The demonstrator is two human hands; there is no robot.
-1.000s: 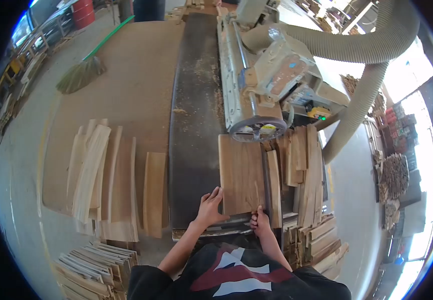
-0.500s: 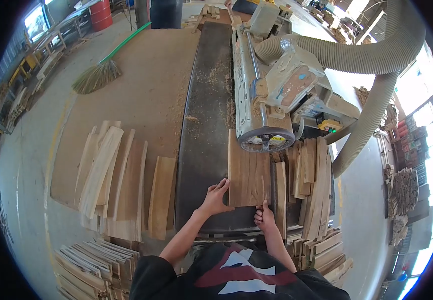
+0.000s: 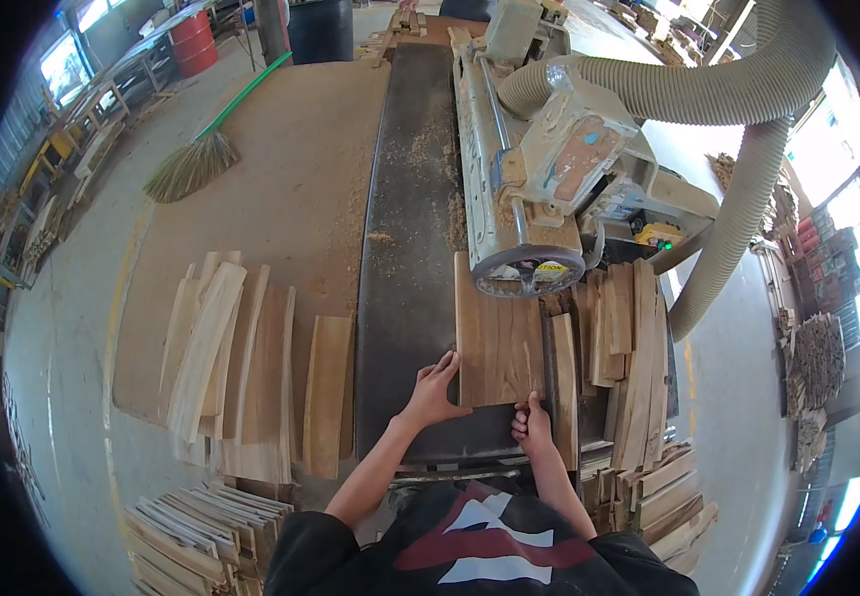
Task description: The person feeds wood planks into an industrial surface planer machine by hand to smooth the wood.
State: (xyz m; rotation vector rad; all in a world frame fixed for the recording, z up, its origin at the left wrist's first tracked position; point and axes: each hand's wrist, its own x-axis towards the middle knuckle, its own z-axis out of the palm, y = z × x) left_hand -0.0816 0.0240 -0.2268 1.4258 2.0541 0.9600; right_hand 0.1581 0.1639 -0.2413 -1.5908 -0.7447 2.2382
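Observation:
A brown wooden board [image 3: 498, 353] lies flat on the dark machine bed, its far end beside and partly under the round handwheel [image 3: 527, 272] of the machine head. My left hand [image 3: 434, 390] grips the near left corner, fingers along the side edge and thumb by the near edge. At the near right corner, my right hand [image 3: 531, 423] is closed, with thumb and finger pinching the board's edge. A narrow wooden strip [image 3: 565, 387] lies just right of the board.
Wooden slats [image 3: 213, 348] are stacked on the brown side table, near a green-handled broom [image 3: 194, 167]. More slats [image 3: 638, 368] lie right of the bed. A ribbed hose [image 3: 693, 96] loops above the machine [image 3: 524, 189]. Sawdust [image 3: 430, 154] covers parts of the bed.
The view has shifted slightly. Both hands keep the same hold on the board, which has barely moved, if at all, relative to the handwheel.

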